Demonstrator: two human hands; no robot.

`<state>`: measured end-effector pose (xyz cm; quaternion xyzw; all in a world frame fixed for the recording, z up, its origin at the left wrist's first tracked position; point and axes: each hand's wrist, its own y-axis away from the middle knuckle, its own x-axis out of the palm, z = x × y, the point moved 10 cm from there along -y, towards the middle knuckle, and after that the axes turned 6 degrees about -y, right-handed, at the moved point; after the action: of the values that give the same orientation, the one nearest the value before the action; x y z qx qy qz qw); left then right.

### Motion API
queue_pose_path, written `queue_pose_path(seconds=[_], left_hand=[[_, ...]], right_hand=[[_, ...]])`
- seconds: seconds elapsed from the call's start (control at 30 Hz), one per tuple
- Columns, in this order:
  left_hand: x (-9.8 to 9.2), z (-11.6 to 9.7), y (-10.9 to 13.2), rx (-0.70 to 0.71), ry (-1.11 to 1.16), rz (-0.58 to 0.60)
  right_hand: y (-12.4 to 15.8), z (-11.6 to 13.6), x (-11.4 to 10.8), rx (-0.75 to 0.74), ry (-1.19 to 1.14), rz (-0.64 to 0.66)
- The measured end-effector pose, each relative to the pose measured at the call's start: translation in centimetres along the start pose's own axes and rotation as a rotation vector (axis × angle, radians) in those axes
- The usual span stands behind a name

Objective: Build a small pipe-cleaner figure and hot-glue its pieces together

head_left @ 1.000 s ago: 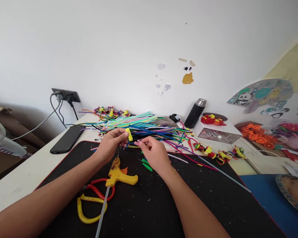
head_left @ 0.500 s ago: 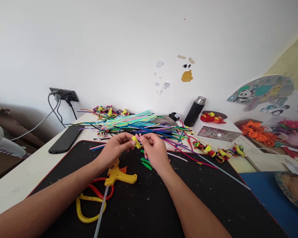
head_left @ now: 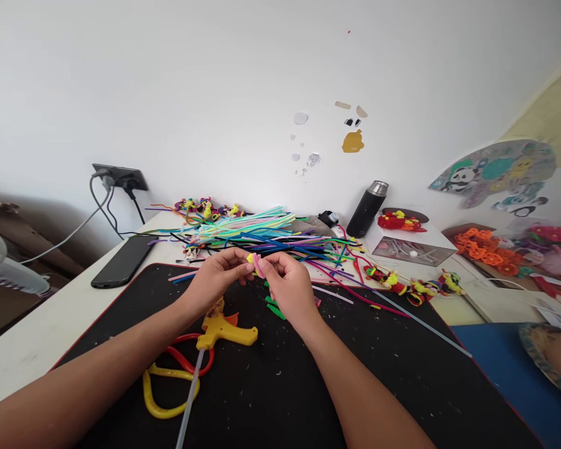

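My left hand [head_left: 217, 277] pinches a short yellow straw piece [head_left: 250, 257] above the black mat [head_left: 402, 386]. My right hand [head_left: 287, 284] pinches a small pink straw piece [head_left: 258, 265] and presses it against the yellow one. The two hands meet just in front of a big heap of coloured straws [head_left: 262, 234]. A yellow glue gun [head_left: 222, 330] lies on the mat below my left wrist, with a clear glue stick [head_left: 189, 399] in its back. Green cut pieces [head_left: 275, 310] lie under my right hand.
Red and yellow scissors [head_left: 168, 380] lie beside the glue gun. A black phone [head_left: 121, 262] rests at the left, and a wall socket with cables [head_left: 116, 181] is behind it. A dark flask [head_left: 367, 211], small straw figures [head_left: 411, 287] and orange craft pieces [head_left: 484, 246] are at the right.
My two hands have come together: the yellow piece in the left hand moved right and now touches the pink piece held by the right hand.
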<state>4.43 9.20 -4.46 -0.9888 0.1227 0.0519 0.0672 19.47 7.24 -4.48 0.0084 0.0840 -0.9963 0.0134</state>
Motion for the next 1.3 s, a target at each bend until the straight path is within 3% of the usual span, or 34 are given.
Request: queue_pose_path(seconds=[0.3, 0.6, 0.83, 1.3], left_hand=[[0.0, -0.1, 0.1, 0.012, 0.016, 0.006], [0.1, -0.3, 0.2, 0.003, 0.014, 0.011], [0.0, -0.5, 0.3, 0.001, -0.033, 0.007], [-0.1, -0.3, 0.2, 0.014, -0.006, -0.008]], right_hand=[[0.0, 1.4, -0.4, -0.096, 0.157, -0.034], [0.1, 1.2, -0.1, -0.093, 0.141, -0.007], [0.8, 2.8, 0.2, -0.217, 0.338, -0.002], [0.9, 3.2, 0.1, -0.239, 0.466, -0.018]])
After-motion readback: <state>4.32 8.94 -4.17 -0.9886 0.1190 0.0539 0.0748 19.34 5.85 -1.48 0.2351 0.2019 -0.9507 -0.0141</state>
